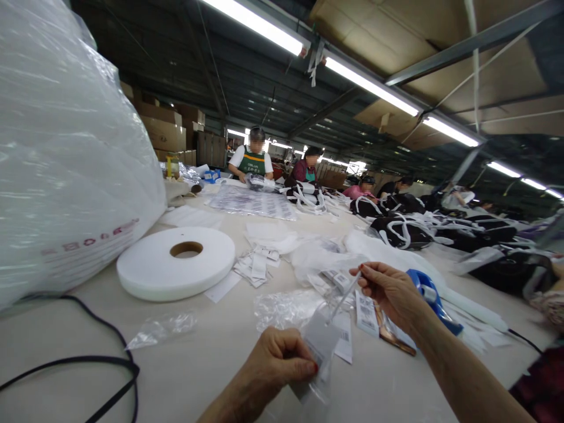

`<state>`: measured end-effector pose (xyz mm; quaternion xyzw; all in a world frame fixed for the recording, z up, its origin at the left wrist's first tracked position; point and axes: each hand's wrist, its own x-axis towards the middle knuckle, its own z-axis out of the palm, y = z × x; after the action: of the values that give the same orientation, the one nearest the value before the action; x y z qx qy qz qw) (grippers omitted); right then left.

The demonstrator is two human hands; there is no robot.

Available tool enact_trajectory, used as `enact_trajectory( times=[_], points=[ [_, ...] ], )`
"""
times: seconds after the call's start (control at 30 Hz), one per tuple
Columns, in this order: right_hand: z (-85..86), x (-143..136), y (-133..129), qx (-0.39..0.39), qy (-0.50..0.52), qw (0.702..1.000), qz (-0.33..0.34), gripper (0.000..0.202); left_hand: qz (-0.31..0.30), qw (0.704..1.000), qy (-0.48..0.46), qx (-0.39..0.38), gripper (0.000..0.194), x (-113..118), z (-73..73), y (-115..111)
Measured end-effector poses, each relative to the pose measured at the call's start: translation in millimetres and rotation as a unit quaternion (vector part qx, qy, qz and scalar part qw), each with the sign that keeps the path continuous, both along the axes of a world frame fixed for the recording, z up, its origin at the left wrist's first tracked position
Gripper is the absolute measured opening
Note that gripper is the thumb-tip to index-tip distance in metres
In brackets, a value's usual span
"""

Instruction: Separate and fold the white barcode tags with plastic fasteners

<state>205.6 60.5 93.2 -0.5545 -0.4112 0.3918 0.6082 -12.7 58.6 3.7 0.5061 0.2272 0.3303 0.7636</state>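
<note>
Low in the middle, my left hand [282, 361] grips a pale hang tag [321, 338] between thumb and fingers, with clear plastic around its lower part. A thin white string [343, 301] runs up from the top of the tag. Its far end is pinched in the fingertips of my right hand [390, 291], so the string looks stretched between both hands. Beneath them on the table lie printed barcode labels [366, 312] and a brown strip-like item [394, 339]. A blue tape dispenser [429, 294] is just right of my right hand.
A large white roll [145, 264] lies flat at left, beside a bulky plastic-wrapped bundle [74, 147]. Loose tags [259, 265] sit mid-table. Black cords [101, 359] cross the left front. Dark bags with white straps [405, 229] pile up at right. Co-workers [254, 161] stand beyond the table.
</note>
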Motion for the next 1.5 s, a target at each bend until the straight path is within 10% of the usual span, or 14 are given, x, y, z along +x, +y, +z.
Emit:
enact_trajectory(
  times=[0.43,0.57,0.7,0.9,1.13,1.5],
  points=[
    [-35.2,22.4,-45.4,-0.023,-0.254,0.964,-0.076,0.018,-0.081,0.993,0.09,0.0,0.017,6.1,-2.7,-9.9],
    [-21.9,-10.8,-66.8,0.125,-0.521,0.834,0.135,0.027,-0.118,0.987,0.107,-0.003,0.013,5.3,2.1,-12.3],
    [-12.0,-48.2,-78.3,0.069,-0.589,0.753,0.286,0.032,-0.145,0.978,0.14,0.044,0.002,2.9,6.9,-16.3],
    [-24.3,-45.9,-75.2,-0.131,-0.488,0.815,0.284,0.018,-0.183,0.968,0.157,0.074,0.01,-0.2,11.6,-17.2],
    [-38.2,-23.8,-62.8,-0.173,-0.247,0.909,0.289,0.016,-0.172,0.974,0.122,0.081,0.006,-4.0,11.2,-15.9],
    [-19.2,-40.7,-88.4,-0.036,-0.556,0.768,0.316,0.04,-0.165,0.978,0.128,0.0,0.01,0.6,4.9,-15.4]
  ],
)
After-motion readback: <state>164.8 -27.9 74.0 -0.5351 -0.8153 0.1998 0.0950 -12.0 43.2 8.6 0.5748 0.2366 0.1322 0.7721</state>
